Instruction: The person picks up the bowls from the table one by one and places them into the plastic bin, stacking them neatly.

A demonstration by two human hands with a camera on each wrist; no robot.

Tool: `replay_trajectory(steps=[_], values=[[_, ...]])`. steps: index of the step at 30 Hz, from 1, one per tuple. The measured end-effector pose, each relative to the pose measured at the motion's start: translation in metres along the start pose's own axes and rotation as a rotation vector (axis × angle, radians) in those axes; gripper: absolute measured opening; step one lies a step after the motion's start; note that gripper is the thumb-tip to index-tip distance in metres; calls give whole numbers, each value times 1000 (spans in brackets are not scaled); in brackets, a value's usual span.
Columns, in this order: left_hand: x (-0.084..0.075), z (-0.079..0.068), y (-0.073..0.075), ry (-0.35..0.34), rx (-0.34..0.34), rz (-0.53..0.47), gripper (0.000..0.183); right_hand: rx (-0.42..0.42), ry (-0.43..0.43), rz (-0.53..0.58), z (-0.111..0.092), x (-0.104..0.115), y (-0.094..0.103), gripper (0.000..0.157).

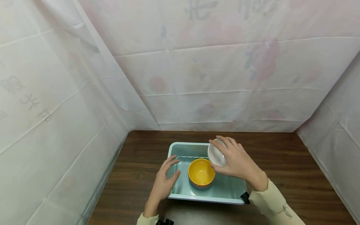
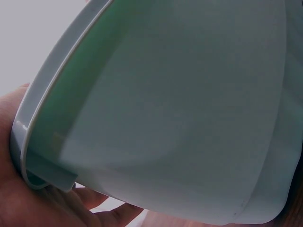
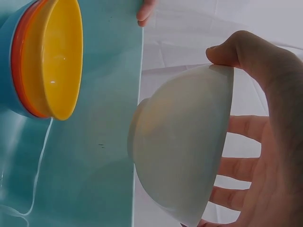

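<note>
My right hand (image 1: 236, 156) grips a white bowl (image 1: 216, 154) by its rim, thumb on one side and fingers spread on the other. The bowl is tilted above the right part of a pale teal tub (image 1: 208, 199). Inside the tub stands a stack of nested bowls, with a yellow bowl (image 1: 201, 172) on top. Below it, the right wrist view shows an orange bowl (image 3: 20, 56) and a blue bowl (image 3: 7, 71). My left hand (image 1: 164, 181), fingers parted and holding nothing, is at the tub's left edge; the tub's wall fills most of the left wrist view.
The tub sits on a dark brown wooden table (image 1: 135, 168). White printed sheeting (image 1: 213, 75) hangs behind the table and along both sides. Black straps (image 1: 245, 197) show at the cuffs of the light sleeves.
</note>
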State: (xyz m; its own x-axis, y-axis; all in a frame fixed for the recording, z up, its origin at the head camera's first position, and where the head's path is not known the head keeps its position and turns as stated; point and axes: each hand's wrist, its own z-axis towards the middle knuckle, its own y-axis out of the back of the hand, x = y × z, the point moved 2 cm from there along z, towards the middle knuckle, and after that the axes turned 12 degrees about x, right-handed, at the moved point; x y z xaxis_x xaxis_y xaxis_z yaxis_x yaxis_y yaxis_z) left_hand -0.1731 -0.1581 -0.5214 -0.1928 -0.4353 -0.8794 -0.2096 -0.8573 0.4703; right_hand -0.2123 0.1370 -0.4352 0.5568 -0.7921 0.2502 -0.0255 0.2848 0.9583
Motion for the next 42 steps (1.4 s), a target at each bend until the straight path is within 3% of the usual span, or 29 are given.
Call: replay_trajectory(steps=[42], values=[[0, -2, -1, -7, -25, -39, 34, 17, 64, -40, 14, 4, -2, 85]])
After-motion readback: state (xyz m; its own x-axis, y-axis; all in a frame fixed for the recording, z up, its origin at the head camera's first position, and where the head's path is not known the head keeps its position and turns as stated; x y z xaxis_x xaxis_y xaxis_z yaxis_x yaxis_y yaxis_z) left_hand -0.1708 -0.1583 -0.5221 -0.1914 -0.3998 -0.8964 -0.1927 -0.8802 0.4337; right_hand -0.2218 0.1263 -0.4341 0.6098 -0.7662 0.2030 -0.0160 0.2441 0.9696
